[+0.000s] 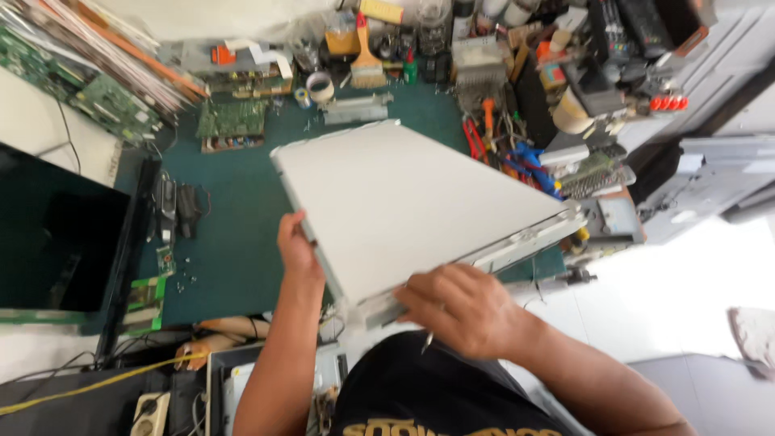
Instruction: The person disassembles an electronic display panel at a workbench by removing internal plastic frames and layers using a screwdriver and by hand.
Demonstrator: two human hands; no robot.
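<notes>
Panel (412,202) tilts between left hand (297,246) and right hand (460,311).

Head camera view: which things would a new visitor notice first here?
A large white flat panel fills the centre, tilted above the green mat. The left hand grips its left edge, and the right hand holds its near edge. A black screen lies at the left.

Open green strip, crowded edges

We see bare bench (242,218) left of the white panel (404,202); tools (517,153) and circuit boards (230,121) crowd the rest.
</notes>
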